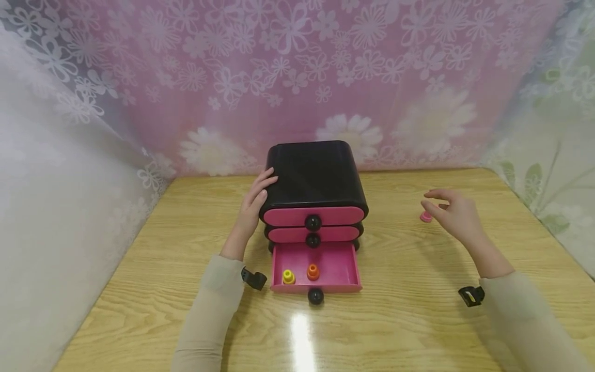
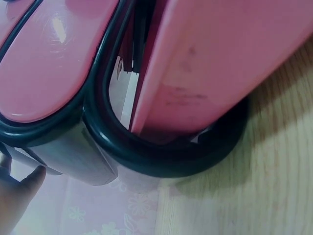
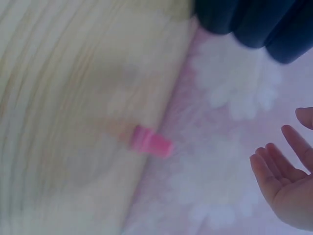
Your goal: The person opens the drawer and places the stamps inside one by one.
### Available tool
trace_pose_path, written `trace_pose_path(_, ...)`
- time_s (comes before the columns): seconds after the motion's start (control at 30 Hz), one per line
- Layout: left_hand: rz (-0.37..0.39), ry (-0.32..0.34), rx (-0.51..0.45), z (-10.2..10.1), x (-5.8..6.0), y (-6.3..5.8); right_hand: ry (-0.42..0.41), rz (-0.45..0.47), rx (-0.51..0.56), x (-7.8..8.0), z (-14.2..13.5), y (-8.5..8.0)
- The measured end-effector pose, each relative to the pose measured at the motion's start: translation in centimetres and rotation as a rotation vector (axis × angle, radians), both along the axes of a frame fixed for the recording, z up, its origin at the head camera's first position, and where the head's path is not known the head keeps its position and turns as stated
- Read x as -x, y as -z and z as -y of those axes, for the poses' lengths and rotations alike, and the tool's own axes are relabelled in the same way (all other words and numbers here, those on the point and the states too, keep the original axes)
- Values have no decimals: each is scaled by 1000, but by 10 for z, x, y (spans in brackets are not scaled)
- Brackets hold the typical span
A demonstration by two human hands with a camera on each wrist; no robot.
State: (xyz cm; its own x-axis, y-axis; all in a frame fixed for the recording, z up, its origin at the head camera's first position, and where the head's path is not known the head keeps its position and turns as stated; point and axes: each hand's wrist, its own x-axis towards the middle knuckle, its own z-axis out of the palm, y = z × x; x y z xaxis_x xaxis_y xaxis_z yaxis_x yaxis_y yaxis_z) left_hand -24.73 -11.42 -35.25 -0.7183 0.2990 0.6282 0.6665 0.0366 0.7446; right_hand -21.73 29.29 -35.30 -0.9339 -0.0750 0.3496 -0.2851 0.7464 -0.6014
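A black drawer unit (image 1: pixel 311 173) with pink drawer fronts stands on the table. My left hand (image 1: pixel 252 209) rests on its left side, the fingers reaching up to the top edge. The lowest drawer (image 1: pixel 339 263) is pulled out, and in it sit a small yellow stepped piece (image 1: pixel 288 277) and an orange one (image 1: pixel 313 272). Over on the right, a pink stepped piece (image 1: pixel 425 217) stands upright on the table. Close by it is my right hand (image 1: pixel 457 213), fingers loosely bent; the right wrist view has a gap between this hand and the pink piece (image 3: pixel 151 142).
The upper drawer (image 1: pixel 285 216) and the middle drawer (image 1: pixel 285 235) are closed, each with a round black knob. The wooden table (image 1: pixel 395 320) extends to both sides. A pink flowered cloth (image 1: pixel 297 67) hangs behind it, with pale cloth at the left and right.
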Motion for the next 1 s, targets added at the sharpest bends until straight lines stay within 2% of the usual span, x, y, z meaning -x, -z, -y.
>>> trace_pose_path(0.23, -13, -6, 9, -1, -1, 0, 72, 88, -110, 22, -25, 13)
trace_pose_path(0.3, -14, -7, 7, -1, -1, 0, 67, 113, -148, 27, -29, 16)
trace_pose_path(0.53, -19, -4, -5, -1, 0, -1, -5, 309, -271, 40, -38, 26)
trace_pose_path(0.8, -22, -1, -15, -1, -1, -2, -24, 393, -298, 46, -38, 32)
trace_pose_path(1.0, -14, -4, -4, -1, -1, -1, -29, 393, -332, 46, -38, 36)
